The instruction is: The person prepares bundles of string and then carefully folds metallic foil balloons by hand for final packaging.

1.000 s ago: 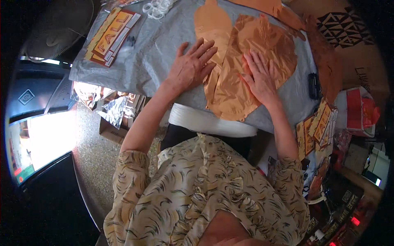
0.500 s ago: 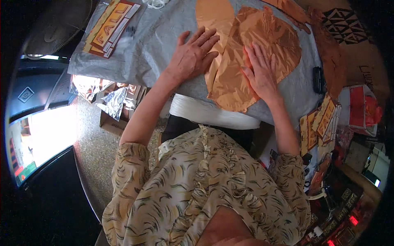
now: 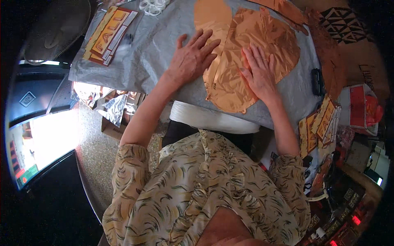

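A flat copper-orange foil balloon (image 3: 230, 88), creased and uninflated, lies on the grey cloth-covered table (image 3: 152, 53) in front of me. My right hand (image 3: 260, 76) rests flat on its middle, fingers stretched out and holding nothing. At the balloon's left edge is my left hand (image 3: 193, 59), its fingers spread and its palm down. The fingertips reach over the foil's edge; whether they touch it I cannot tell. Part of the balloon is hidden beneath my right hand.
Printed packets (image 3: 108, 36) lie at the table's far left, beside white ribbon (image 3: 154, 6). More packets (image 3: 322, 127) are at right, near a black oblong object (image 3: 317, 82). A white bundle of strands (image 3: 213, 119) hangs along the front edge. Silver foil (image 3: 115, 108) sits below left.
Both hands stay in nearly the same places, with my left fingers shifting slightly. The balloon's lower edge lies a little differently. The whole view has tilted slightly.
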Tool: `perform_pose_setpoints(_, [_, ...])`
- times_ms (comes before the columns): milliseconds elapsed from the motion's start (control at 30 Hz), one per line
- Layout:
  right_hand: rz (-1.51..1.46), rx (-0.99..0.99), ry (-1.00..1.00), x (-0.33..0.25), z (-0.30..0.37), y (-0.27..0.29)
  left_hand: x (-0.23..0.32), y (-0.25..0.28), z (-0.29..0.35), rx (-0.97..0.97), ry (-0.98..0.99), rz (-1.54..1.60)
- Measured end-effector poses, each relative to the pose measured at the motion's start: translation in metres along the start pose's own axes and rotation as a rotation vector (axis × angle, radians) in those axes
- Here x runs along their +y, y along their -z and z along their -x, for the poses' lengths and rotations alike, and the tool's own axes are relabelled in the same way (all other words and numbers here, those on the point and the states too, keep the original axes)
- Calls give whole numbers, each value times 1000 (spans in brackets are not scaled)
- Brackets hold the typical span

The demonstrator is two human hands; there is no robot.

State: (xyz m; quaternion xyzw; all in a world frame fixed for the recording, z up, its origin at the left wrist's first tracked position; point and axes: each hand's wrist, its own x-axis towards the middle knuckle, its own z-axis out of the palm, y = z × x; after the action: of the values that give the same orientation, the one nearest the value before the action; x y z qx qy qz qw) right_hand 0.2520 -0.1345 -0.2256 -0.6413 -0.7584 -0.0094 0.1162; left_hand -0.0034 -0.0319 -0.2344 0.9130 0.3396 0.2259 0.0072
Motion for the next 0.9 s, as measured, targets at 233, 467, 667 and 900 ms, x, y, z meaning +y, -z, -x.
perform_pose_setpoints(233, [-8, -34, 2, -8, 2, 5, 5, 7, 6, -6, 30, 29])
perform_pose_setpoints(467, [-46, 0, 19, -10, 1, 9, 4, 8, 5, -15, 40, 41])
perform_pose_setpoints(667, [-36, -50, -2, -10, 1, 11, 17, 10, -12, 28, -17, 66])
perform_pose_setpoints(900, [-24, -36, -6, -11, 1, 13, 13, 7, -47, -46, -147, 95])
